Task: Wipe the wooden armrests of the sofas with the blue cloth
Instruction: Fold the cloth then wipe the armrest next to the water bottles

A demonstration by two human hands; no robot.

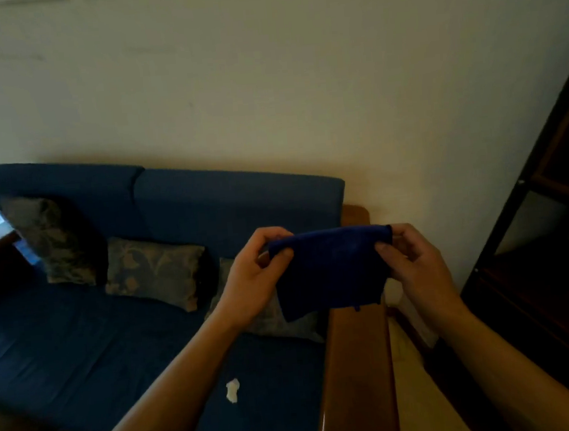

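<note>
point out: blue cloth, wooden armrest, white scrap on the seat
blue cloth (331,269), head view, middle of the hanging panel.
wooden armrest (358,363), head view, flat top surface below the cloth.
white scrap (232,390), head view, centre of the crumpled piece on the sofa seat.

Deep blue cloth (331,269); navy blue sofa (80,339) upholstery; glossy reddish-brown wooden armrest (359,373). Three cushions: two grey-blue with a tan floral pattern (154,271) (51,235), one pale grey (285,321), its pattern unclear. White crumpled scrap (232,390) on the seat. Cream wall (264,79); dark brown cabinet (548,261) at right.
</note>
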